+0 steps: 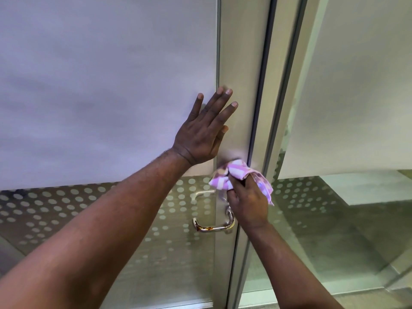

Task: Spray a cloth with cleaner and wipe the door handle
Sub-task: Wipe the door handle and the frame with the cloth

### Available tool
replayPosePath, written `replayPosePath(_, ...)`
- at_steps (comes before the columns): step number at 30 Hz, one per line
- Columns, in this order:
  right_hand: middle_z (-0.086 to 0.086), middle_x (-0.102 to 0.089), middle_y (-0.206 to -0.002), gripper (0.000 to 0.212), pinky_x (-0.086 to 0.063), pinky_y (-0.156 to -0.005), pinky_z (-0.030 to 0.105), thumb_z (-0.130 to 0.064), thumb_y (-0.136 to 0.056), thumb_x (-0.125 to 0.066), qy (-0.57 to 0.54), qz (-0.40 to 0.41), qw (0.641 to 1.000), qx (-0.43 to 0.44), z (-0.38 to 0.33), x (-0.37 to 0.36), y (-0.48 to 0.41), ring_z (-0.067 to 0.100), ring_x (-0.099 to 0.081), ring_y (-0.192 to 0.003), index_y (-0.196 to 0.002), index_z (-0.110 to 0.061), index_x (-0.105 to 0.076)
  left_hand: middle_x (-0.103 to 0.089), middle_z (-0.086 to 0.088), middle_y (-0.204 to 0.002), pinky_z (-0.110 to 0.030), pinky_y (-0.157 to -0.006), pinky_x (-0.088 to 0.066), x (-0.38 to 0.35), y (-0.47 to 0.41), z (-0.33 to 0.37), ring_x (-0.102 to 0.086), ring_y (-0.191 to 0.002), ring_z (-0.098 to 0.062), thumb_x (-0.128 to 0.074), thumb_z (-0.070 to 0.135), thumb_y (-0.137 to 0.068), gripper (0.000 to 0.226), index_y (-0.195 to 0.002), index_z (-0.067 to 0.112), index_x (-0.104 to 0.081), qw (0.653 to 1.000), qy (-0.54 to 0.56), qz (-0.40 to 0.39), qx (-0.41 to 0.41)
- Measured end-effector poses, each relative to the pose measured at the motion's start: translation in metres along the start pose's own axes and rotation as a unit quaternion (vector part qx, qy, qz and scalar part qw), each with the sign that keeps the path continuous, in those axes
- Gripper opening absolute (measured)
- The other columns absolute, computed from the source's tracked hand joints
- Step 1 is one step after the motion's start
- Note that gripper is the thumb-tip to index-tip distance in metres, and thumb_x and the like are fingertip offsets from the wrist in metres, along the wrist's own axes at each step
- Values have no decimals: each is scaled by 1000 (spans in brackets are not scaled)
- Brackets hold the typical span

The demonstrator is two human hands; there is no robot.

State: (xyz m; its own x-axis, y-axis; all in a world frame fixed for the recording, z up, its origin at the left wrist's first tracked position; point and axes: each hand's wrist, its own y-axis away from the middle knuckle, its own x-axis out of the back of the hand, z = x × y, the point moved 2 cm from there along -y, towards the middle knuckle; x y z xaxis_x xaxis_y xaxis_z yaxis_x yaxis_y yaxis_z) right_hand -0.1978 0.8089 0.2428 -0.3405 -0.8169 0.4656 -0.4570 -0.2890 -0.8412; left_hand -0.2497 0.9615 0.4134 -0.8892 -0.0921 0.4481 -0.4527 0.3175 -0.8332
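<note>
My left hand (204, 130) lies flat with fingers spread against the glass door and its metal frame (240, 63), above the handle. My right hand (247, 201) grips a bunched pink-and-white checked cloth (225, 177) and presses it on the frame just above the handle's mount. The chrome lever door handle (214, 227) sticks out to the left below my right hand, with brown smears on its curved end. No spray bottle is in view.
The door has frosted glass (100, 85) above and a dotted clear band (55, 208) below. A dark seal (260, 97) separates it from a second glass panel (356, 85) on the right. Grey floor shows through the lower glass.
</note>
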Motion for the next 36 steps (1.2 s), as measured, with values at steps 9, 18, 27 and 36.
replayPosePath(9,15,-68,-115,45,-50,-88,39,-1,-74,-79,24,14,999,40,12,-3,6,32,-63,-101,-117,-13,-78,-35,-23,-163,-48,-128,-2,1,1,-1,-30,-154,-37,-44,10,-103,51,-153,3,-43,1000,-1,-13,-2)
replayPosePath(18,7,-72,-114,41,-53,-86,38,-3,-75,-75,-45,-54,996,53,13,-9,28,27,-65,-101,-112,-20,-79,-33,-22,-164,-49,-128,-1,-1,-1,1,-27,-155,-37,-46,9,-103,52,-154,4,-41,1000,1,-11,2)
replayPosePath(27,-3,-69,-123,48,-55,-89,38,-17,-76,-63,12,-322,941,-98,24,-24,64,26,-63,-116,-119,-34,-74,-31,-24,-165,-49,-128,1,-1,0,-1,-26,-155,-38,-45,11,-103,53,-155,5,-38,1000,17,-20,-1)
replayPosePath(36,-15,-66,-65,10,-48,-62,28,-33,-76,-63,-223,-357,860,-288,12,33,10,6,-59,-61,-70,-33,-71,-26,-22,-167,-51,-130,-5,10,1,4,-19,-158,-37,-48,13,-103,54,-155,3,-38,993,89,-77,2)
